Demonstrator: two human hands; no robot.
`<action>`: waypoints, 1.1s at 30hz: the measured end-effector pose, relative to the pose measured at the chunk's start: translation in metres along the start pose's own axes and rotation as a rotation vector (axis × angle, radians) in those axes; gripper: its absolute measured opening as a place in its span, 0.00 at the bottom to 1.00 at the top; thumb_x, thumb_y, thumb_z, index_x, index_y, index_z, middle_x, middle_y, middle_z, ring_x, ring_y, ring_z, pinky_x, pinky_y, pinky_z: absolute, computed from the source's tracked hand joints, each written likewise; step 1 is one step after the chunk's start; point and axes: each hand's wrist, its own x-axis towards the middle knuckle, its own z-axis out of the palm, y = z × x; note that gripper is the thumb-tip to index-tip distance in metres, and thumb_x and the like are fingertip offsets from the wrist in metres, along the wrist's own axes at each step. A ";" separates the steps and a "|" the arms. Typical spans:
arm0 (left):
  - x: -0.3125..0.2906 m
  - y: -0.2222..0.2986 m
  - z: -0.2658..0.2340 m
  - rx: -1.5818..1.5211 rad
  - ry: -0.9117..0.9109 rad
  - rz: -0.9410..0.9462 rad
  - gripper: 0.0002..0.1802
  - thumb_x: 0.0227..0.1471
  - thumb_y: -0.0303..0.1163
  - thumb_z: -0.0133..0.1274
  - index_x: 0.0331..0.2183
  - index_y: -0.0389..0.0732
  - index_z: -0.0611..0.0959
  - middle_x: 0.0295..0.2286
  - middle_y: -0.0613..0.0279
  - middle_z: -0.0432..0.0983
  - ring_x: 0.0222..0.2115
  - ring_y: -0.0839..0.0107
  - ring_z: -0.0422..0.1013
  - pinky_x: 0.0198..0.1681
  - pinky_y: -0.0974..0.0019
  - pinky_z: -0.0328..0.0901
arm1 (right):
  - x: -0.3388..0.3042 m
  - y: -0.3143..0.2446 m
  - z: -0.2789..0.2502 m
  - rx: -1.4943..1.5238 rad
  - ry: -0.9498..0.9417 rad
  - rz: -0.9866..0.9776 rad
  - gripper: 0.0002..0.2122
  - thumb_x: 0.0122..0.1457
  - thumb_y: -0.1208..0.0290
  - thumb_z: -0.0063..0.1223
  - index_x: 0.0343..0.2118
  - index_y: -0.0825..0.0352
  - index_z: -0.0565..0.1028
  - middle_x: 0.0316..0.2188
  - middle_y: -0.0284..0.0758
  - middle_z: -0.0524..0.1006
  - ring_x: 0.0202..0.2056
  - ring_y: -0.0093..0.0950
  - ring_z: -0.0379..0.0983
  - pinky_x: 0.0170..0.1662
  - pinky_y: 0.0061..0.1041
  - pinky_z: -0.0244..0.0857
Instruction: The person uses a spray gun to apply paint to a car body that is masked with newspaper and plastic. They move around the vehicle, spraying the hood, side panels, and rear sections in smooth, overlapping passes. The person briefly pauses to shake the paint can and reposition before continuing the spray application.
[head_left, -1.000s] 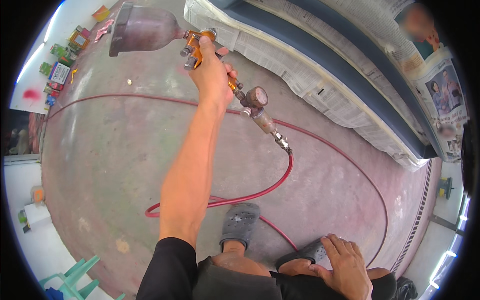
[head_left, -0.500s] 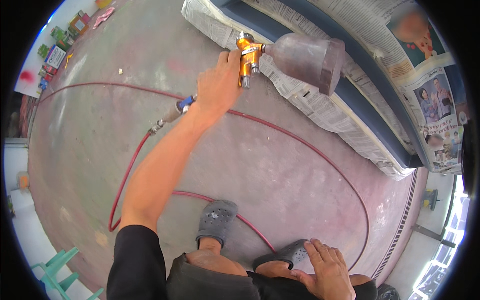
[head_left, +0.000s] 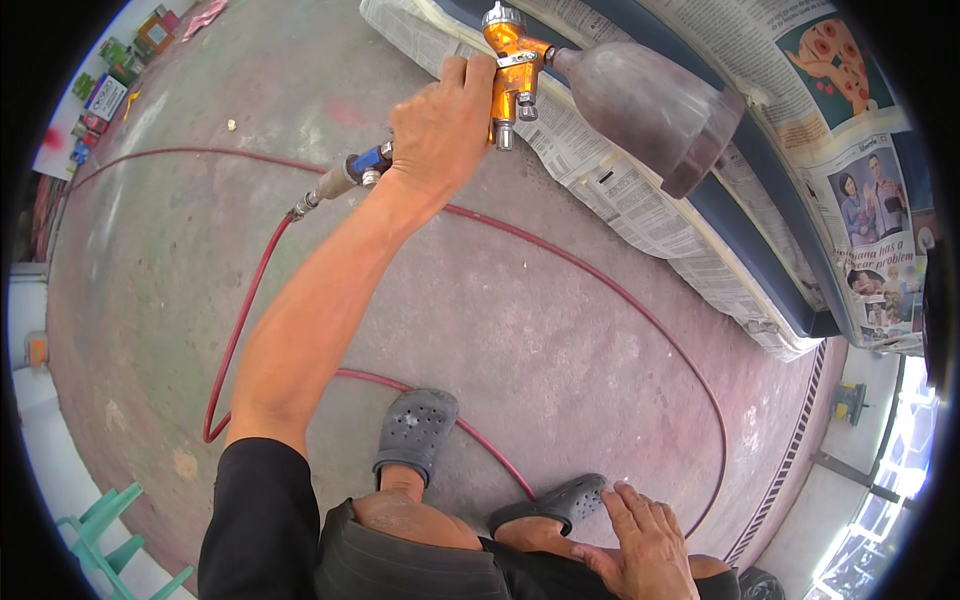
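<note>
My left hand (head_left: pixel 440 125) is wrapped round the handle of a spray gun with an orange-gold body (head_left: pixel 515 75). A cloudy, stained plastic paint cup (head_left: pixel 650 110) juts from the gun to the right, tilted on its side. The gun and cup are in front of a dark blue-grey panel (head_left: pixel 720 225) with newspaper masking (head_left: pixel 620 190) along its edges. At my wrist, a fitting with a blue part (head_left: pixel 370 160) joins the gun to a red air hose (head_left: pixel 245 330). My right hand (head_left: pixel 645 550) lies over my right knee, fingers stretched out and holding nothing.
The hose loops over the stained concrete floor (head_left: pixel 480 310) and passes by my grey clogs (head_left: pixel 418 435). Paint tins (head_left: pixel 105 97) stand along the far-left wall. A green plastic stool (head_left: pixel 105 530) is at lower left. A slotted drain strip (head_left: pixel 790 450) runs at right.
My left hand has lifted the spray gun slightly up and to the right, the cup moving with it. The hose fitting has shifted upward. My right hand stays at the knee.
</note>
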 end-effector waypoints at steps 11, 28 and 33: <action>0.027 -0.060 -0.019 -0.319 -0.021 -0.445 0.32 0.66 0.62 0.59 0.43 0.38 0.85 0.29 0.48 0.84 0.33 0.48 0.82 0.38 0.47 0.72 | -0.014 0.011 0.007 -0.037 0.112 -0.066 0.32 0.62 0.57 0.67 0.66 0.70 0.72 0.64 0.48 0.75 0.60 0.52 0.73 0.64 0.47 0.66; 0.079 -0.009 -0.097 -0.684 -0.394 -0.544 0.30 0.65 0.62 0.62 0.45 0.41 0.87 0.27 0.67 0.76 0.14 0.81 0.62 0.17 0.68 0.56 | -0.029 -0.018 -0.034 -0.031 0.162 -0.150 0.33 0.62 0.59 0.67 0.67 0.68 0.71 0.65 0.49 0.74 0.63 0.51 0.71 0.68 0.49 0.62; 0.097 -0.038 -0.082 -0.437 -0.168 -0.458 0.34 0.65 0.63 0.62 0.33 0.36 0.89 0.22 0.68 0.75 0.22 0.75 0.66 0.28 0.61 0.62 | -0.042 -0.013 -0.039 0.056 0.125 -0.228 0.32 0.61 0.59 0.68 0.66 0.68 0.72 0.64 0.49 0.75 0.64 0.50 0.71 0.68 0.48 0.63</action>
